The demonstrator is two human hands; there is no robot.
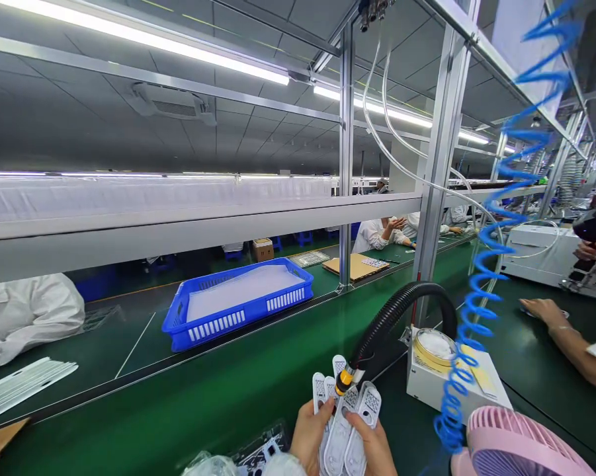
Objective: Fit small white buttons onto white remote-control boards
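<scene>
My left hand (310, 436) and my right hand (372, 446) grip a fanned bunch of several white perforated plastic parts (338, 444) low in the view. A yellow and black nozzle (344, 381) sits at the top of the bunch, touching or just above the parts. I cannot tell whether either hand holds it. A black corrugated hose (401, 307) arcs from the nozzle to a white benchtop unit (439, 380) with a yellow-rimmed reel on top. A clear bag (211, 466) and a black tray of parts (260, 449) lie just left of my left hand.
A blue coiled air hose (481, 291) hangs right of my hands, with a pink desk fan (520, 446) below it. Aluminium posts (439, 165) rise beyond. A co-worker's hand (546, 311) rests on the bench at right. A blue basket (235, 304) sits on the green conveyor.
</scene>
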